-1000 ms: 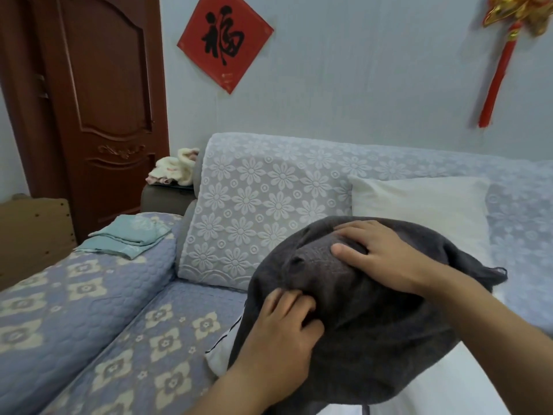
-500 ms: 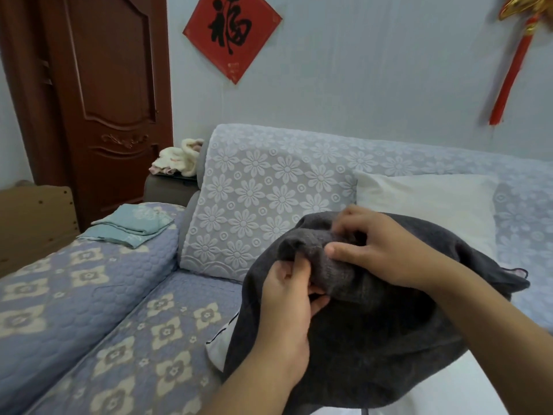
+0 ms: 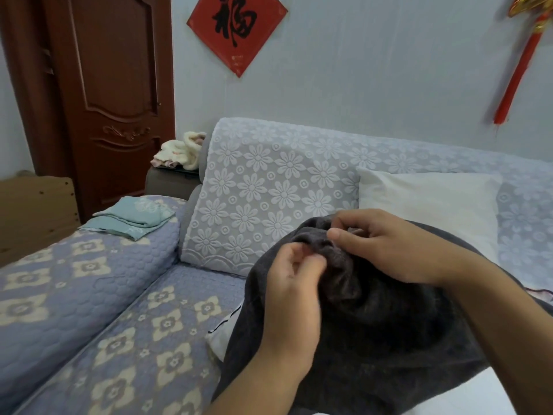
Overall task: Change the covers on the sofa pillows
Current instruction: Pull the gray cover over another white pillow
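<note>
A dark grey pillow cover (image 3: pixel 374 330) bulges over a pillow in front of me, low in the view. Its top corner is bunched between my hands. My left hand (image 3: pixel 294 298) pinches the fabric from below, fingers curled. My right hand (image 3: pixel 386 247) grips the same bunched corner from above, thumb and fingers curled into the cloth. A white corner of the pillow (image 3: pixel 221 333) with a dark piped edge sticks out under the cover at the left. A bare white pillow (image 3: pixel 425 211) leans on the sofa back behind my hands.
The sofa (image 3: pixel 149 324) wears a lilac quilted seat cover and a white lace flower cover on its back. Folded teal fabric (image 3: pixel 131 220) lies on the left seat section. A cream bundle (image 3: pixel 179 152) sits on the armrest by the brown door (image 3: pixel 110 94).
Both hands went from resting flat on the grey cover to gathering its top corner; fingers have curled and the fabric is now bunched between them. The view has tilted slightly downward.
</note>
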